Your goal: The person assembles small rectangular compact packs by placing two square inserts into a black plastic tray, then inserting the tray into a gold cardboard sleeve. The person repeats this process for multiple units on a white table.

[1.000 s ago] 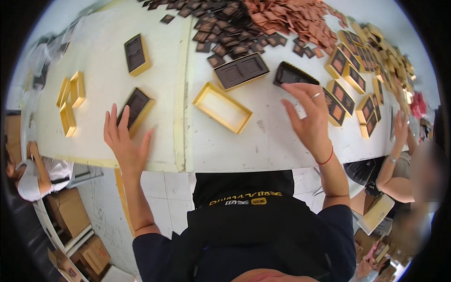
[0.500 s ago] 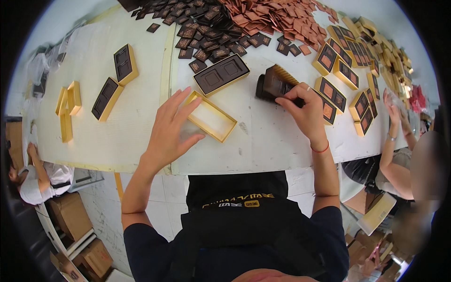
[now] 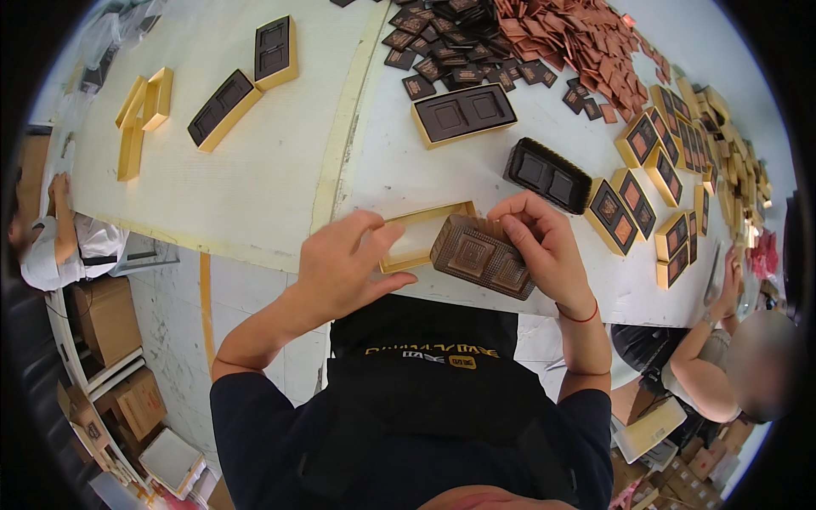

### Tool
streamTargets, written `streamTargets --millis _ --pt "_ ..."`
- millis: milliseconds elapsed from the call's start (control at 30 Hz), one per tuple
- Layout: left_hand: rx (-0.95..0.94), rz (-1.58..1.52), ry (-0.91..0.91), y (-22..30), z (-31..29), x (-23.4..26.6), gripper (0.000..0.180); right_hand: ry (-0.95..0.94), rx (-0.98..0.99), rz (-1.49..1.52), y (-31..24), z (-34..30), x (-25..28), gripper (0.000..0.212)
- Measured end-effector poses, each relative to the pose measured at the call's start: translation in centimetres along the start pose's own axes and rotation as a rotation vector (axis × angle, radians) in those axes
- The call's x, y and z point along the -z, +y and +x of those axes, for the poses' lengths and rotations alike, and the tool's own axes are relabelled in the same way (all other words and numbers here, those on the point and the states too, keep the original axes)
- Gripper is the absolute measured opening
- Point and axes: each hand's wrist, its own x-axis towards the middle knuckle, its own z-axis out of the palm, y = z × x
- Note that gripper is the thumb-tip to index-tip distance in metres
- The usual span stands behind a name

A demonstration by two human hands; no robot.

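My right hand [image 3: 548, 246] pinches a brown plastic tray [image 3: 483, 257] with two square recesses. The tray is tilted over the right end of an empty gold box [image 3: 425, 214]. My left hand [image 3: 344, 262] is at the box's left end, thumb and fingers apart; whether it touches the rim I cannot tell. Beyond my right hand lies a dark plastic tray [image 3: 548, 175], perhaps a stack of them. Farther back stands a gold box fitted with a dark tray [image 3: 466, 113].
Filled gold boxes [image 3: 625, 212] cover the right side. Behind are piles of dark squares [image 3: 459, 51] and copper squares [image 3: 578, 42]. At left are two tray-fitted boxes [image 3: 223, 110] and empty gold boxes [image 3: 144, 110]. Other people sit at left [image 3: 59, 229] and right [image 3: 701, 357].
My right hand has brought a brown tray nearer and over the empty gold box, leaving dark tray material on the table. My left hand stays beside the box. The view has shifted.
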Motion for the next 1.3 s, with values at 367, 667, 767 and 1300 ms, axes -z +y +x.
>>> streamTargets --millis 367,667,767,1300 --pt "0.038 -0.275 0.061 -1.1 0.2 -2.5 0.084 -0.078 0.152 -0.628 -3.1 5.2 -0.7 0.012" --pt "0.061 -0.351 0.04 -1.0 -0.1 -3.3 0.091 0.01 0.258 -0.216 -0.7 4.9 -6.1 0.017" --pt "-0.108 -0.149 -0.022 -1.0 0.1 -2.9 0.08 -0.025 0.022 0.016 -0.5 4.2 -6.5 0.021" --pt "-0.077 0.002 0.019 -0.2 -0.6 -3.6 0.085 0.167 0.757 -0.715 4.1 -1.0 -3.3 0.059"
